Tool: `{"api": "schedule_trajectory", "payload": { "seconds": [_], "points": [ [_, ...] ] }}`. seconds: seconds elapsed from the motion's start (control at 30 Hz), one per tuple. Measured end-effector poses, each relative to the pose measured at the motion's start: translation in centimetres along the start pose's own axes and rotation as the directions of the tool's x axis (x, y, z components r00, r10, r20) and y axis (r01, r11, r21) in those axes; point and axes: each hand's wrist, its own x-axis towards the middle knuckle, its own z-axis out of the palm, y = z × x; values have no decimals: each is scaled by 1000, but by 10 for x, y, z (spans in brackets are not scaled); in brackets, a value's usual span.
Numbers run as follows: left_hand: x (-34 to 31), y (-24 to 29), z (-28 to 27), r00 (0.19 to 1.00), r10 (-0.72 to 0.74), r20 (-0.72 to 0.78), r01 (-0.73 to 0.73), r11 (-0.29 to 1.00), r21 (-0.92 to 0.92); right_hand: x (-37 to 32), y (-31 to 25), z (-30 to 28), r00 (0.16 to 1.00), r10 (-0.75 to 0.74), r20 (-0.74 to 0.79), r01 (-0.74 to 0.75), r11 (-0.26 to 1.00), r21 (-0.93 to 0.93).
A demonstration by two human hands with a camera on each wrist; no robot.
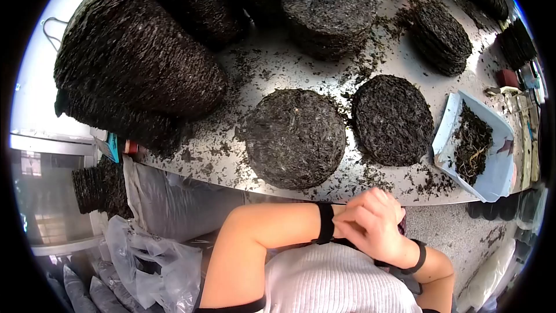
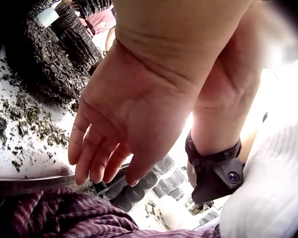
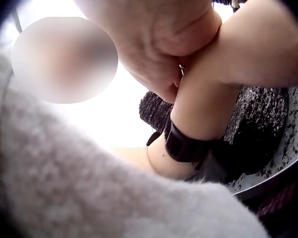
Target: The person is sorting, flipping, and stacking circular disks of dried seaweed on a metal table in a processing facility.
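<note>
My left hand hangs loosely with relaxed fingers and nothing in it, palm showing in the left wrist view; in the head view it is mostly hidden. Across it lies my right hand, thumb and fingers curled at the left wrist beside the black strap. Both hands are at the table's near edge, in front of the white ribbed top. Just beyond them on the metal table lie two round, dark cakes of what looks like dried seaweed, the left one larger than the right one.
Big stacks of dark round sheets rise at the left and back, with a shorter stack behind the cakes and a smaller one at right. A light blue scoop-shaped tray holds scraps. Dark flakes litter the table. Plastic bags lie below.
</note>
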Motion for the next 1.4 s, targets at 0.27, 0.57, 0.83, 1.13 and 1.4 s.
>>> {"api": "schedule_trajectory", "payload": {
  "seconds": [0.27,0.57,0.83,1.13,1.4],
  "points": [
    [-28,25,-71,878,-12,478,126,970,-207,7,51,-26,923,381,58,-377,923,-73],
    [-31,48,-91,961,233,-149,-217,969,115,0,61,-2,957,264,118,-234,947,-218],
    [-28,51,-84,922,380,-72,-385,919,-84,1,61,5,969,204,141,-163,952,-258],
    [-56,72,-162,855,170,-491,-422,-322,-847,13,52,2,985,149,83,-129,969,-213],
    [-70,40,-155,422,372,-827,-659,-500,-561,30,34,13,982,114,153,-75,968,-240]
  ]
}}
